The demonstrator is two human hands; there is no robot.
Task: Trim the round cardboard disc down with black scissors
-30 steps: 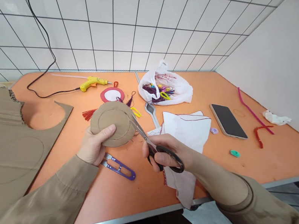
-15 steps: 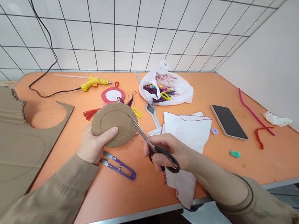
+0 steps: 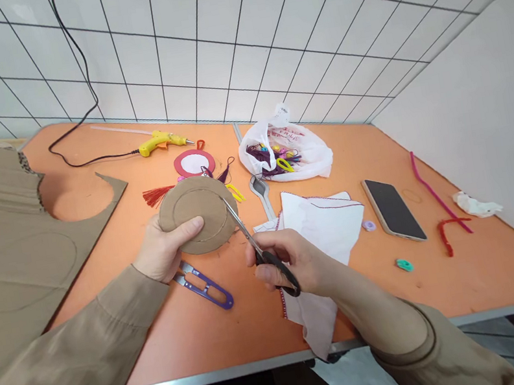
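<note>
My left hand (image 3: 162, 246) grips a round cardboard disc (image 3: 190, 205) at its lower left, thumb on top; an inner circle is marked on it. My right hand (image 3: 290, 259) holds black-handled scissors (image 3: 243, 224), whose blades meet the disc at the right part of the inner circle. The blades look nearly together. Beneath the disc's lower left lie purple thread snips (image 3: 207, 289). A red ring with a white centre (image 3: 194, 163) and a red tassel (image 3: 158, 196) lie just beyond the disc.
Cut cardboard (image 3: 9, 240) covers the left side. A yellow glue gun (image 3: 162, 142) with its cord lies at the back, beside a white bag (image 3: 309, 151). White cloth (image 3: 325, 220), a phone (image 3: 394, 209) and pipe cleaners (image 3: 439, 191) lie to the right.
The scissors' handles have come closer together in my right hand. The disc and my left hand have shifted very slightly right.
</note>
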